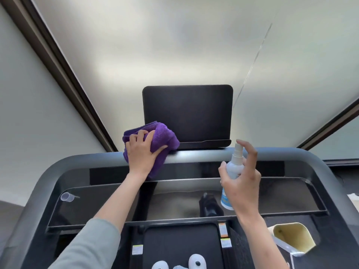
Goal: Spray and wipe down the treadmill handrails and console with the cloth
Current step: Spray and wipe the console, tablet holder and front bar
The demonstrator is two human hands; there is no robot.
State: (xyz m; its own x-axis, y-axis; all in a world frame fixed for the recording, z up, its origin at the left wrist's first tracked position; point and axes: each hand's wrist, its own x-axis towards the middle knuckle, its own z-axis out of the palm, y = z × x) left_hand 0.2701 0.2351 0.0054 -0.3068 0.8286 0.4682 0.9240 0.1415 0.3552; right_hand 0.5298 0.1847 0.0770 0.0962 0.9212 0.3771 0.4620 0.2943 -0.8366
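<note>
The left hand (pixel 142 151) presses the bunched purple cloth (pixel 155 136) onto the front handrail (pixel 194 155), just below the dark console screen (pixel 187 113), its grip closed around the folds, probably so the pad holds together while wiping. The right hand (pixel 240 177) holds the spray bottle (pixel 232 171) upright over the glass console shelf (pixel 281 193), grip wrapped around the body. Its forefinger is raised near the nozzle, apparently ready to spray.

A grey long sleeve (pixel 91 247) covers the left arm; the right is bare.
</note>
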